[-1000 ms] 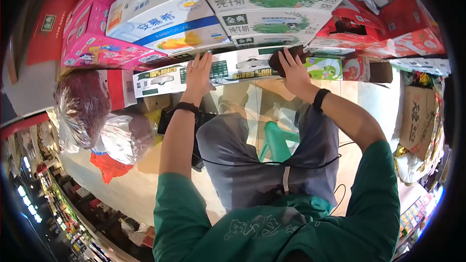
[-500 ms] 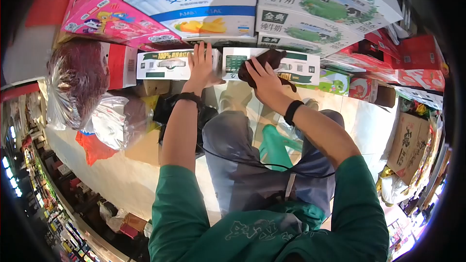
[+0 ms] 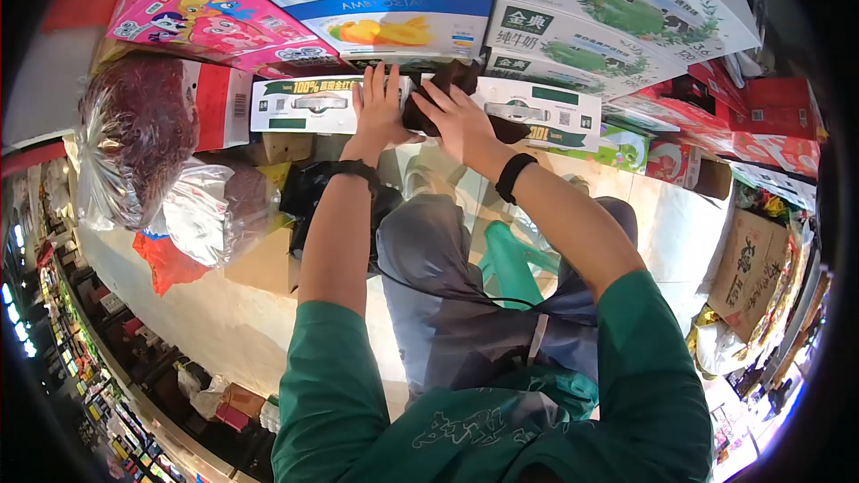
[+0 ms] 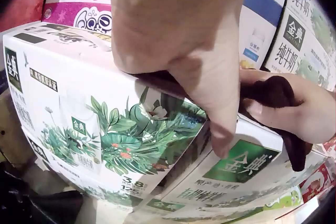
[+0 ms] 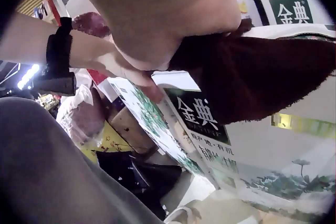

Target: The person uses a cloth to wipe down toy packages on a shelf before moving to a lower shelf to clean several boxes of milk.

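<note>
Two white milk cartons stand side by side, a left carton (image 3: pixel 277 107) and a right carton (image 3: pixel 564 112), each with a handle on top. My left hand (image 3: pixel 380 116) rests on the right end of the left carton, fingers extended. In the left wrist view its thumb (image 4: pixel 223 134) hangs down by the seam between the cartons, over the green label. On the near left end of the right carton, my right hand (image 3: pixel 461 125) holds a dark brown cloth (image 3: pixel 429 116) against the top. Part of the cloth (image 5: pixel 262 77) drapes down the carton's front in the right wrist view.
Behind the cartons rise stacked boxes: a pink box (image 3: pixel 215 22), a blue-and-white yogurt box (image 3: pixel 385 13) and white milk boxes (image 3: pixel 617 13). Filled plastic bags (image 3: pixel 139 143) sit at left. A green stool (image 3: pixel 510 259) stands between the person's legs.
My right hand has slid the cloth leftward along the right carton's top, coming close beside my left hand. The left hand stays at the left carton's right end. The head view has shifted.
</note>
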Available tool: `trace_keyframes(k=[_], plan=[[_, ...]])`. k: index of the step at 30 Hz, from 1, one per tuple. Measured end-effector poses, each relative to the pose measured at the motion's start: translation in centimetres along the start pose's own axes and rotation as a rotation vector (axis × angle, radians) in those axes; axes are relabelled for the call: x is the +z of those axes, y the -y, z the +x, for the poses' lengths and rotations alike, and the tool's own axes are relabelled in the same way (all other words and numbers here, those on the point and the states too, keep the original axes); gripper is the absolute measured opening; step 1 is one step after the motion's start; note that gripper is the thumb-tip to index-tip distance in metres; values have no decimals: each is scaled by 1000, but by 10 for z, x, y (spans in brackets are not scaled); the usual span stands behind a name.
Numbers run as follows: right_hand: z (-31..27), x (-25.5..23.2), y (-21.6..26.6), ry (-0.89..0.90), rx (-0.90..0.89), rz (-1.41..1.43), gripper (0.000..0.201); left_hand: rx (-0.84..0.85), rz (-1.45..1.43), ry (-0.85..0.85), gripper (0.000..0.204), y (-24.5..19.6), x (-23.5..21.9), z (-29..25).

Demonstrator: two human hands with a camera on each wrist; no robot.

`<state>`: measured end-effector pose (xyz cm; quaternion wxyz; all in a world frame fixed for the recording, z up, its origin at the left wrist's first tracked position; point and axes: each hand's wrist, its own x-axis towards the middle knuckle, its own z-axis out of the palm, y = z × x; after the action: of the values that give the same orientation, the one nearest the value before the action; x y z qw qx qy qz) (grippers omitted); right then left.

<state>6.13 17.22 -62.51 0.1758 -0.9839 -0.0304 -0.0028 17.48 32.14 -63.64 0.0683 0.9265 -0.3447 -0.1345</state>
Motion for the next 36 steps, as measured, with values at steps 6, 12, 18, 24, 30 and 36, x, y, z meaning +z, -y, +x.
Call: trace_keyframes(k=[6, 12, 18, 24, 30, 36], plan=[[-31, -16, -38, 7, 64, -23, 68, -32, 49, 41, 140, -4, -4, 1], [-91, -54, -92, 87, 172, -54, 78, -42, 61, 66, 138, -5, -3, 2], [-126, -74, -127, 125, 118, -98, 86, -38, 71, 55, 135, -6, -6, 0], [-150, -98, -148, 326, -85, -247, 83, -37, 52, 67, 136, -5, -7, 1], [-143, -91, -153, 401, -296, -286, 82, -65, 46, 146, 139, -6, -12, 1], [-94, -53, -95, 316, -354, -183, 85, -49, 34, 129, 141, -2, -7, 3]])
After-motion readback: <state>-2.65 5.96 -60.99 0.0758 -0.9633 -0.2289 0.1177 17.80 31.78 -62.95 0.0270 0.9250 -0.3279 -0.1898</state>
